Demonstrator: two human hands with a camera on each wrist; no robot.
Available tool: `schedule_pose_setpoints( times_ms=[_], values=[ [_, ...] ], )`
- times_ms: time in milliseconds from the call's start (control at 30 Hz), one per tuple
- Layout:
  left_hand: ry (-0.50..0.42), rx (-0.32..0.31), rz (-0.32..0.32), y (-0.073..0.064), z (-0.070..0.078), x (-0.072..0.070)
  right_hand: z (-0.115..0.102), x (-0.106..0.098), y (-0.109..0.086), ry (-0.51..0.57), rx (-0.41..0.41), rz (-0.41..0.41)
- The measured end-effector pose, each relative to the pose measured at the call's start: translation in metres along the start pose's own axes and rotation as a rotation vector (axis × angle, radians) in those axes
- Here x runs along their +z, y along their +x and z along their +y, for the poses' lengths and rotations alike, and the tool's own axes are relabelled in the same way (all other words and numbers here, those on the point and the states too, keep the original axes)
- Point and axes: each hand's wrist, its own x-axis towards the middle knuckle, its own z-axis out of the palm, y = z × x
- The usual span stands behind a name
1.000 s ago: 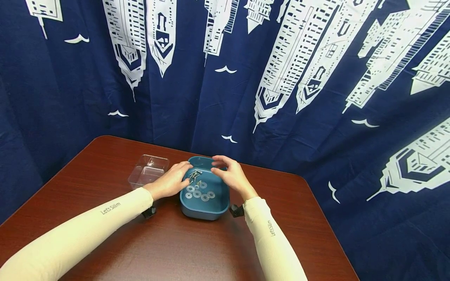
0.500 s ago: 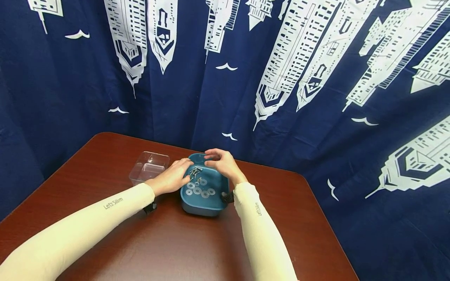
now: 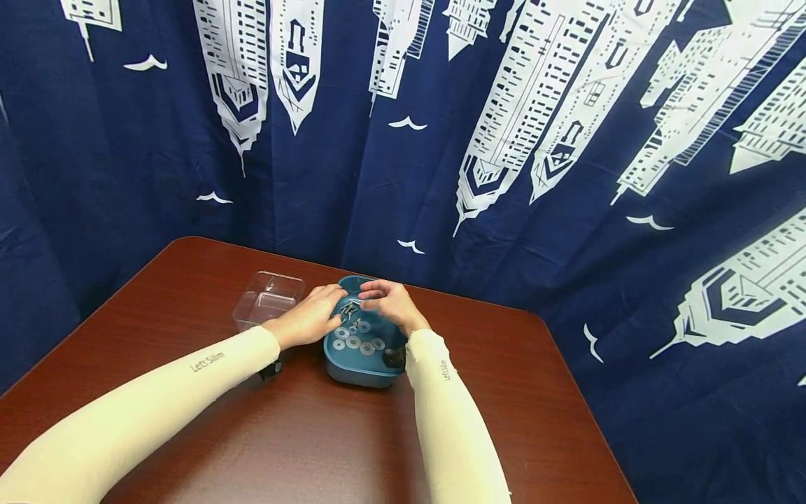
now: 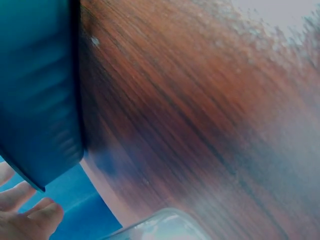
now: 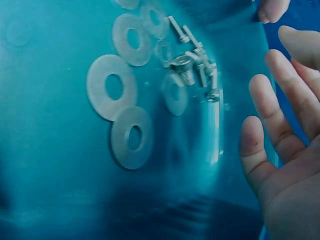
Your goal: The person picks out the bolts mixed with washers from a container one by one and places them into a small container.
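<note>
A blue rounded bin [image 3: 359, 376] stands on the table, with flat metal washers [image 5: 96, 91] and several small screws [image 5: 185, 75] lying on its floor. My left hand [image 3: 307, 322] rests at the bin's left rim, its fingers over the edge; in the left wrist view its fingertips [image 4: 49, 215] show just beyond the bin's wall. Over the far part of the bin hovers my right hand [image 3: 392, 306], above the screws. In the right wrist view its fingers [image 5: 265, 97] are spread and slightly bent, with nothing between them.
To the left of the bin, near my left hand, sits a clear plastic box [image 3: 267, 306]. The brown wooden table [image 3: 302, 434] ends at the back against a dark blue curtain [image 3: 352, 210] printed with white buildings.
My right hand has moved left, from the bin's right rim to over its far part near the screws. The left hand stays at the left rim.
</note>
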Motion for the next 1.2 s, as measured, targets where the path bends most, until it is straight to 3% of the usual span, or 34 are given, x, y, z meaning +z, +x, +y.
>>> schedule_pose_setpoints(
  times_ms=[267,467,700,1000,1200],
  values=[
    [0.036,-0.015,-0.019,0.000,0.000,-0.003,0.012,0.011,0.005,0.009,0.102,0.000],
    [0.049,-0.006,-0.014,-0.002,0.002,-0.004,0.018,0.020,0.008,0.019,0.121,0.014],
    [0.088,0.001,-0.014,-0.001,0.005,-0.005,0.025,0.029,0.009,0.091,0.091,0.107],
    [0.093,-0.022,-0.044,-0.001,0.006,-0.005,0.030,0.035,0.012,0.081,0.165,0.163],
    [0.089,-0.012,-0.024,-0.001,0.003,-0.003,0.031,0.038,0.013,0.095,0.203,0.160]
  ],
)
